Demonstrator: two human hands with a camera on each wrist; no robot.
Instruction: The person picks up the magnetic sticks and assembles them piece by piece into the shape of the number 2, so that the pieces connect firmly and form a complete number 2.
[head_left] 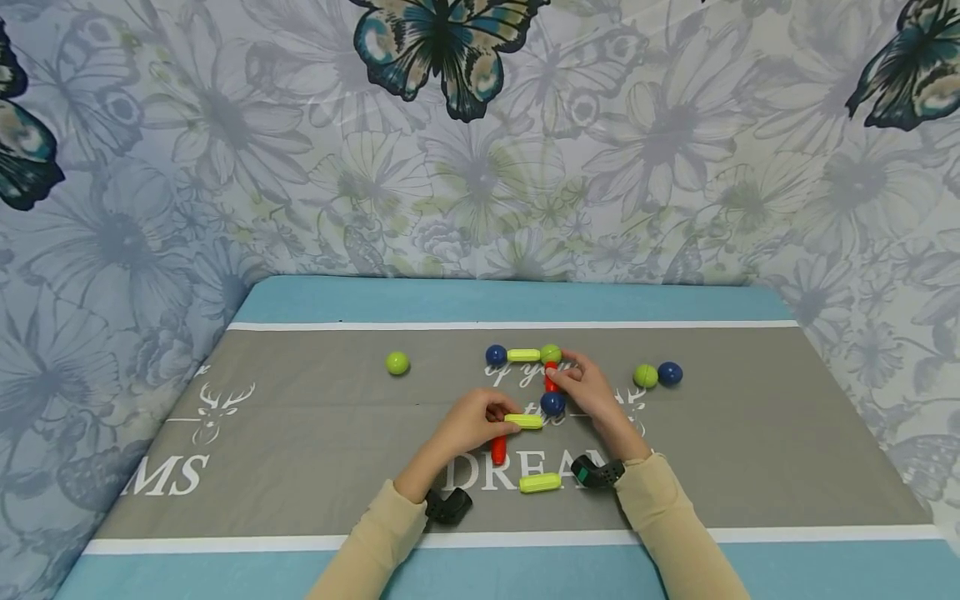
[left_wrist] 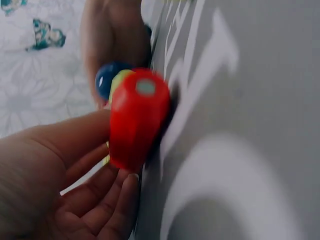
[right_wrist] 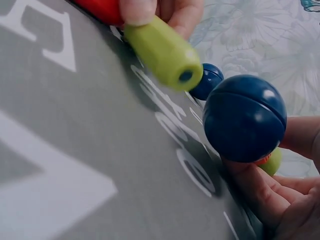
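Note:
My left hand [head_left: 480,421] pinches a yellow-green rod [head_left: 527,422] between thumb and fingers, its free end pointing at a blue ball [head_left: 552,404]. A red rod [left_wrist: 137,120] lies right at the left thumb in the left wrist view. With my right hand [head_left: 588,387] I grip another red rod [head_left: 551,381] that links that blue ball to a green ball [head_left: 551,353]. From the green ball a second yellow-green rod [head_left: 523,356] runs left to another blue ball [head_left: 496,356]. In the right wrist view the pinched rod's hollow end [right_wrist: 186,76] faces the near blue ball [right_wrist: 245,119].
A loose green ball [head_left: 397,362] sits to the left. At right, a green ball [head_left: 645,376] and a blue ball [head_left: 671,373] lie side by side. Nearer me, a yellow-green rod [head_left: 540,482] rests between my wrists on the grey mat [head_left: 300,433].

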